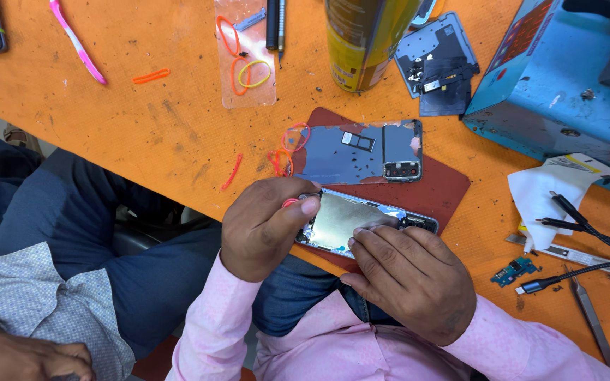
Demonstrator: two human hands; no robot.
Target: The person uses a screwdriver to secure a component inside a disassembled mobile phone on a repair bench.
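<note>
— While my left hand (262, 229) pinches a small red tool at the opened phone's (361, 222) left end, what steadies it?

— My right hand (411, 282) lies flat on it, near the worktop (107, 120) edge. I'd pry gently; the back cover (358, 152) beyond crowds me.

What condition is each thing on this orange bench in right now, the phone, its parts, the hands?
Opened phone body with silvery inside: back off, held at the bench edge.
Grey phone back cover: detached, lying inner side up on the dark red mat.
Left hand: fingers pinching a small red item against the phone's end.
Right hand: fingers pressed on the phone.
Black cable: unplugged.
</note>
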